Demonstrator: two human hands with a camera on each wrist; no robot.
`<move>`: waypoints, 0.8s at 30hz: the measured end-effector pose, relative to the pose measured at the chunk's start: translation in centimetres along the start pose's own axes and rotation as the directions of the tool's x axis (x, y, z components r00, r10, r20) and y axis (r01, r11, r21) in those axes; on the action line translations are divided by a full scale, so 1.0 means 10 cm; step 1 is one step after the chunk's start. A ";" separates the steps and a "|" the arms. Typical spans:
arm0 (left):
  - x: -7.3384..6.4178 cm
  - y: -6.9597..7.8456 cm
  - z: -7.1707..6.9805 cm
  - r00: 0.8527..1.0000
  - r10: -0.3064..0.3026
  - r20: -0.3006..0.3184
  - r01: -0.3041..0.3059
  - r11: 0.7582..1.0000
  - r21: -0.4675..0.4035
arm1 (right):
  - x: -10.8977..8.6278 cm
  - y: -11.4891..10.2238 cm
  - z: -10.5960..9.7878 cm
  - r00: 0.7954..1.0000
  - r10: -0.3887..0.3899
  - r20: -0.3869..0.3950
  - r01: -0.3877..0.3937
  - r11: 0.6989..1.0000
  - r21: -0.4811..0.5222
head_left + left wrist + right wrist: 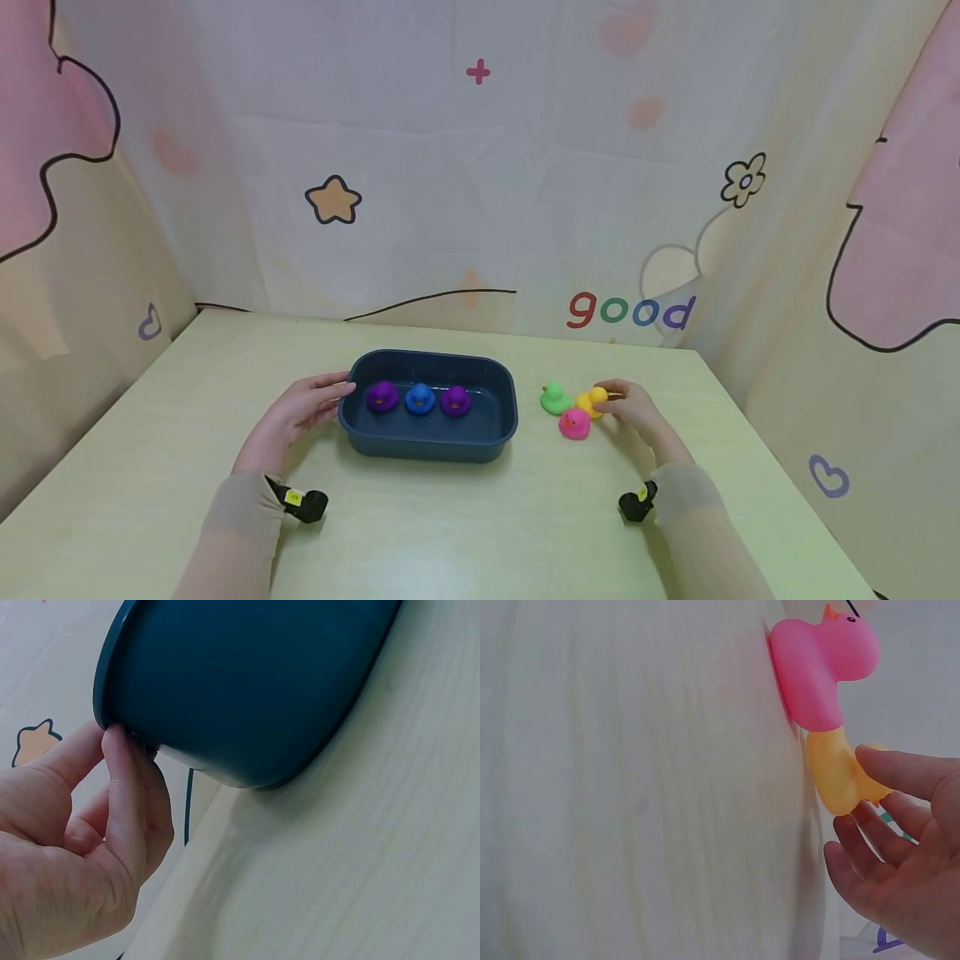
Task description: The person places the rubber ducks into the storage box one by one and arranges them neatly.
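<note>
My left hand (300,407) pinches the left rim of a dark blue rectangular plastic basin (427,447), with thumb and finger at the edge in the left wrist view. Inside the basin sit two purple rubber ducks (383,397) on either side of a blue rubber duck (420,400). To the right of the basin, my right hand (633,410) has thumb and fingers about a yellow rubber duck (831,776), its head between them. A pink rubber duck (574,424) and a green rubber duck (555,399) stand close against the yellow one.
All of this is on a pale wood-grain table (465,533). Behind it hangs a printed cloth backdrop (450,167), with cloth walls on both sides too. Each sleeve carries a small black wrist camera, such as the left one (307,504).
</note>
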State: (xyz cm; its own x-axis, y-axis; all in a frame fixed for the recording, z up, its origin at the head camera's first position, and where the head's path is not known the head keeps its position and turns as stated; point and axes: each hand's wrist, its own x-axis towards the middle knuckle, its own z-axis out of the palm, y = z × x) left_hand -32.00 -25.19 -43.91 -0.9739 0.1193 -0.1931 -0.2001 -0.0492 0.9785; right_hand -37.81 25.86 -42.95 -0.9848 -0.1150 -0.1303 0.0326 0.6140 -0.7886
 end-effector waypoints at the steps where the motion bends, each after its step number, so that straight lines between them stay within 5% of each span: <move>1: 0.00 0.00 0.00 1.000 0.002 0.002 -0.002 1.000 -0.002 | 0.00 0.00 0.00 1.000 0.001 -0.013 -0.001 1.000 -0.003; 9: 0.00 0.00 0.00 1.000 0.008 0.006 -0.008 1.000 -0.019 | -0.04 0.02 -0.03 0.990 0.066 -0.121 -0.061 0.997 0.044; 24: -0.01 0.01 0.01 1.000 0.002 0.010 -0.002 1.000 -0.008 | -0.10 0.01 0.00 0.941 0.208 -0.266 -0.182 0.976 0.122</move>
State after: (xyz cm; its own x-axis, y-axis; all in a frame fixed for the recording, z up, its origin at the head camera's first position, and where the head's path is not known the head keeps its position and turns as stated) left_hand -31.95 -25.13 -43.83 -0.9732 0.1291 -0.1905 -0.1991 -0.0569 0.9783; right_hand -36.85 25.98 -42.89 -0.9654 0.2278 -0.1268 0.2314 0.5247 -0.8192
